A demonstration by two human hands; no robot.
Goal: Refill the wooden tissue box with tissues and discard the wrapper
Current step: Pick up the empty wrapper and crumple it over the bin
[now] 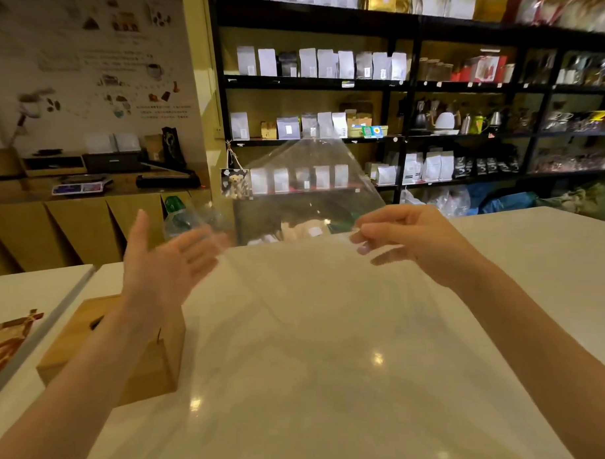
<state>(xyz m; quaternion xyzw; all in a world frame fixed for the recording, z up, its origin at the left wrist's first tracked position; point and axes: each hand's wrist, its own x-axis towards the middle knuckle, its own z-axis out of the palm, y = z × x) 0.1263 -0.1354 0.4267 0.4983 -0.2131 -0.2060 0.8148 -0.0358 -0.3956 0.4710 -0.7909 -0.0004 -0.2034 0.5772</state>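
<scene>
A clear plastic wrapper (314, 201) hangs in the air above the white counter (332, 331), almost see-through. My right hand (407, 236) pinches its right edge between thumb and fingers. My left hand (165, 261) is spread, palm turned right, its fingertips at the wrapper's left edge; I cannot tell if they touch it. The wooden tissue box (151, 358) stands on the counter at the left, partly hidden under my left forearm, its top slot just visible. No tissues show.
Black shelves (405, 81) full of white and grey pouches fill the far wall. A wooden side counter (87, 188) with a scale stands at the back left. A second white tabletop (29, 290) with a printed sheet adjoins on the left.
</scene>
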